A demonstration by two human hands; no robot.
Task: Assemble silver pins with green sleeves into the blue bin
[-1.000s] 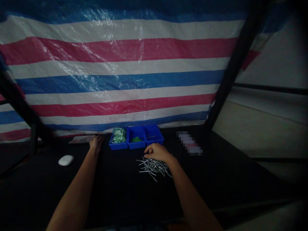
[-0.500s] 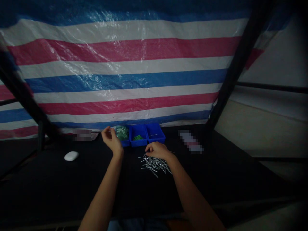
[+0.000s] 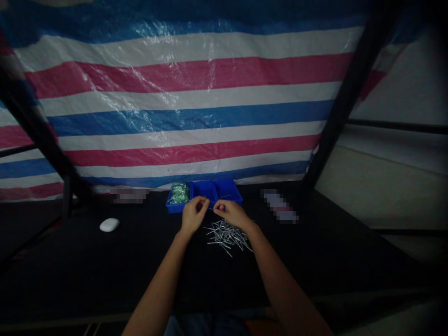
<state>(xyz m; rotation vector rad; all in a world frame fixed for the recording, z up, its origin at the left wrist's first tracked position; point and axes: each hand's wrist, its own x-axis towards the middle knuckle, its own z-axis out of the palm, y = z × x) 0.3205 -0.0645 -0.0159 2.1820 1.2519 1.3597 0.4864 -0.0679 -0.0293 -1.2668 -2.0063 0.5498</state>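
My left hand (image 3: 194, 213) is closed in front of the blue bins, its fingertips pinched on something too small to make out. Just to its right, my right hand (image 3: 231, 213) pinches a thin metal rod (image 3: 211, 208), whose end points toward the left fingertips. Below my right hand lies a loose pile of metal rods (image 3: 229, 235). Behind the hands stand three joined blue bins (image 3: 203, 187). The left one holds a green item in clear plastic (image 3: 179, 192); the right one has a few thin pieces. The middle bin is partly hidden by my left hand.
A white rounded object (image 3: 109, 225) lies on the black table (image 3: 105, 270) at the left. Blurred flat items lie at the back left (image 3: 129, 195) and back right (image 3: 279, 205). A striped tarp (image 3: 196, 112) hangs behind, between dark posts.
My left hand has moved right and slightly down, from beside the left bin to near my right hand. My right hand has lifted slightly off the pile, with a rod between its fingers.
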